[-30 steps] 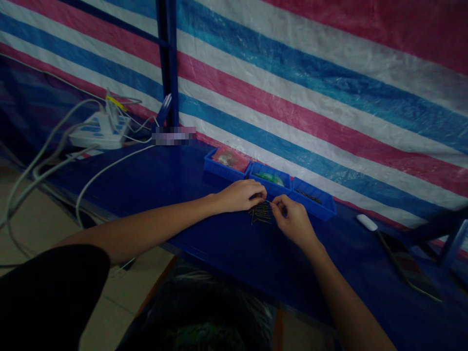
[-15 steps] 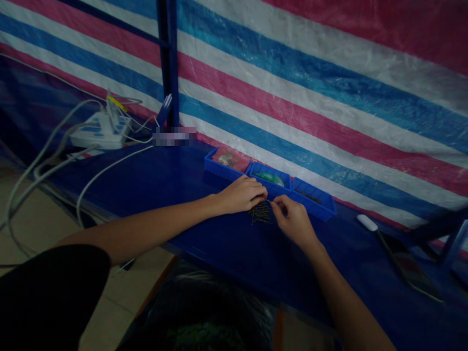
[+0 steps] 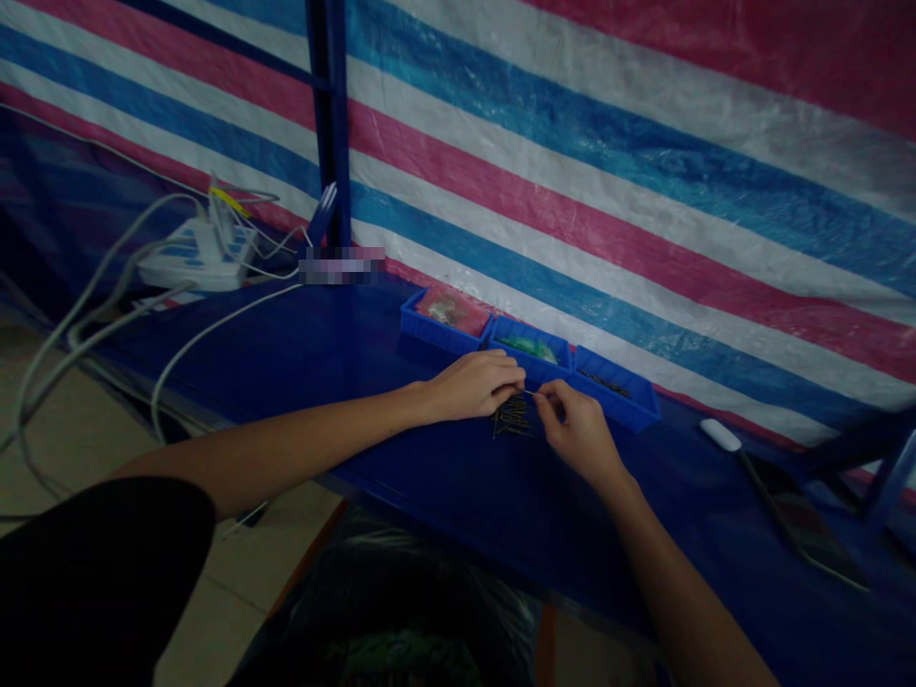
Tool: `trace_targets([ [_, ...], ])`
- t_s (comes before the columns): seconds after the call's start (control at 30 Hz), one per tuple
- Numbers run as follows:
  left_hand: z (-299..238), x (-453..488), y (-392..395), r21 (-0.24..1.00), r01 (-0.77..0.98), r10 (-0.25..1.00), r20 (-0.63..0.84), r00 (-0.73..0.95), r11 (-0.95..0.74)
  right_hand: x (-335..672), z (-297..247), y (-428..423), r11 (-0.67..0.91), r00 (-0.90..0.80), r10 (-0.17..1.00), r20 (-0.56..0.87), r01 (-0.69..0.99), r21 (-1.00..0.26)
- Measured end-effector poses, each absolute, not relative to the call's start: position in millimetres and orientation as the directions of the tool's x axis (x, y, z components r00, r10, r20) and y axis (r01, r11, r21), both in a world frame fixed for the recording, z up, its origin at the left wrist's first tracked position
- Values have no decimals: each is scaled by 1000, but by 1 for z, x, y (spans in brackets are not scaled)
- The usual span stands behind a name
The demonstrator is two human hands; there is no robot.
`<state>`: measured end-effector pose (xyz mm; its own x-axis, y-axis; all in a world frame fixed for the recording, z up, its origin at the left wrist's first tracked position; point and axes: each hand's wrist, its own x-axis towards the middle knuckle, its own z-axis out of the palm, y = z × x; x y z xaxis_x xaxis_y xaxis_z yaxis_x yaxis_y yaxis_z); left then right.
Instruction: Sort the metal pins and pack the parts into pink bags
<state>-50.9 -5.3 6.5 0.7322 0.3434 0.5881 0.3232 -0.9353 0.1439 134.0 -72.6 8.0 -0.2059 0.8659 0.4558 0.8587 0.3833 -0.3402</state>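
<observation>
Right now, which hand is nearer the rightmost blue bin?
Right. The right hand is just in front of the bin; the left hand is farther, to its left.

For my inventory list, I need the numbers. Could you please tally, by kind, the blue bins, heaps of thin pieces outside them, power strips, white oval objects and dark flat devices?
Blue bins: 3
Heap of thin pieces: 1
Power strip: 1
White oval object: 1
Dark flat device: 1
Total: 7
</observation>
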Motion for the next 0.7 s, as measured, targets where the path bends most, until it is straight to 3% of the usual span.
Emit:
trace_targets([
  [0.5, 5, -49, -10, 111, 303, 308, 596, 742, -946, 133, 9, -75, 393, -225, 862, 455, 862, -319],
  [0.7, 3, -49, -4, 203, 271, 337, 644, 686, -941, 134, 11, -74, 379, -197, 863, 466, 861, -339],
])
